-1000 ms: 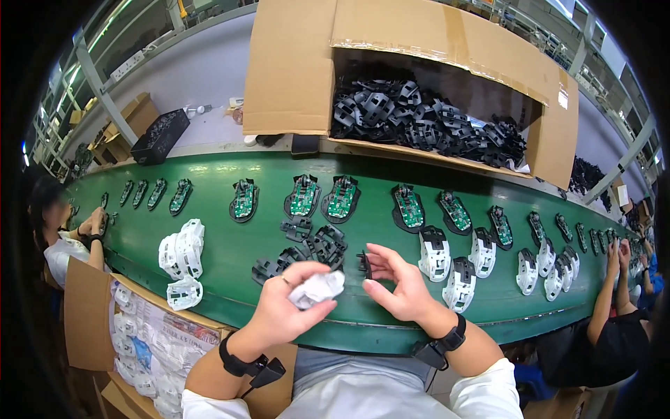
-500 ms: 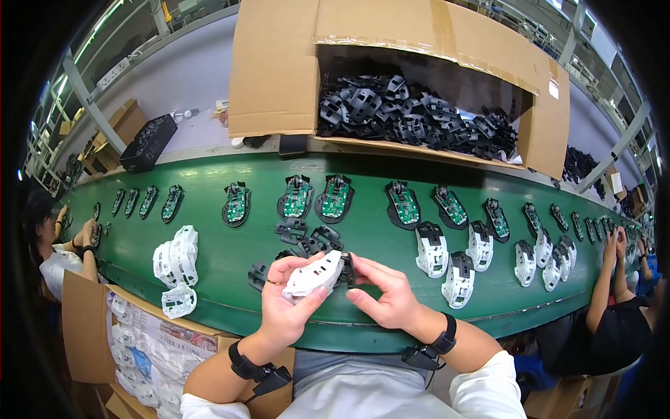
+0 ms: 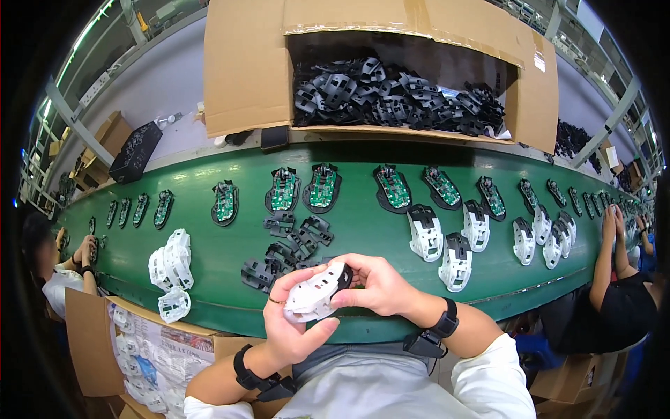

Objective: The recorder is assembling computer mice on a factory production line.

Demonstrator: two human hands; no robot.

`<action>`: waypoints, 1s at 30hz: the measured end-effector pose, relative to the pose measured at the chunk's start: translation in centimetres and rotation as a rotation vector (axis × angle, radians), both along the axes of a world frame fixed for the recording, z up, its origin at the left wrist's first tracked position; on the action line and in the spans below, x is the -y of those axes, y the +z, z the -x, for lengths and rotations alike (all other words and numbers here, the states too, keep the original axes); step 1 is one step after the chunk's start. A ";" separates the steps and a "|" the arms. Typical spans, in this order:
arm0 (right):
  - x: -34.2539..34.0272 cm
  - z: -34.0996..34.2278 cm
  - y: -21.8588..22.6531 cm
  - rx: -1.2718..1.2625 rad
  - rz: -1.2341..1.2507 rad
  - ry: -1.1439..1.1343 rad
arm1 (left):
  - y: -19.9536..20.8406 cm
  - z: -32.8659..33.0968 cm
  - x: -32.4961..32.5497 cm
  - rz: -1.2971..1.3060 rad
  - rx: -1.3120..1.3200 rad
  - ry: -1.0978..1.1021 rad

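Note:
A white computer-mouse shell is held between my two hands above the near edge of the green surface. My left hand wraps its left side and underside. At its right end sits a black plastic part, which my right hand grips against the shell, thumb on the white side. Just beyond my hands lies a pile of loose black plastic parts. Several bare white shells are stacked to the left. On the right lie white shells with black parts fitted.
Mouse bases with green circuit boards form a row along the green work surface. Behind it stands a cardboard box of black parts. An open carton of wrapped white shells is at lower left. Other people work at left and right.
The black part now sits closer against the shell's end, and my right fingers have closed over both. My hands have shifted slightly lower relative to the pile. The whole view has tilted a little.

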State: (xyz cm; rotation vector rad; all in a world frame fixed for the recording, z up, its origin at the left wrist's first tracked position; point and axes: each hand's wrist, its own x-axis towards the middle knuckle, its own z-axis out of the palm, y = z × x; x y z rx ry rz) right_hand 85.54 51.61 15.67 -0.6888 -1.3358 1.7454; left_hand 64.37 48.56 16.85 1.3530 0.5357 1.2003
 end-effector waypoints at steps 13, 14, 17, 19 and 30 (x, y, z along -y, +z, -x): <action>1.0 -0.5 1.3 0.362 -0.915 -0.325 | 3.1 0.9 -1.7 -0.706 -0.703 0.386; 0.9 -0.6 0.8 0.357 -0.912 -0.320 | 3.0 1.1 -1.6 -0.625 -0.656 0.338; 1.5 -0.4 0.4 0.247 -0.728 -0.206 | 2.6 1.0 -1.7 -0.573 -0.598 0.321; 2.2 0.0 0.7 0.278 -0.700 -0.227 | 2.3 1.1 -1.7 -0.534 -0.583 0.332; -3.5 -6.9 2.0 0.855 -0.423 -0.757 | 8.5 8.4 -5.2 -0.433 -1.002 0.475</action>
